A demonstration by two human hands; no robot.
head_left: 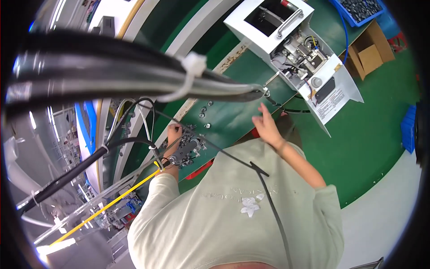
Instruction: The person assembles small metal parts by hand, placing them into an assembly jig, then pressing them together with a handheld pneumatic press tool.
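Note:
My left hand (174, 133) is at the left part of the green bench (233, 121), its fingers curled at the edge of a pile of small dark metal parts (187, 134). What the fingers hold, if anything, is too small to make out. Beside that wrist is a dark grey cylindrical device (182, 153) with cables, partly covering the pile. Several small shiny round parts (203, 114) lie in a loose row beyond the pile. To the right, my right hand (267, 127) is raised near the bench edge, fingers apart and holding nothing that shows.
A white machine (277, 31) with exposed mechanisms stands on the bench at the far right. Behind it are a blue bin (358, 22) of dark parts and an open cardboard box (369, 54). Thick tied cables (134, 74) and a yellow tube (107, 206) cross the left side.

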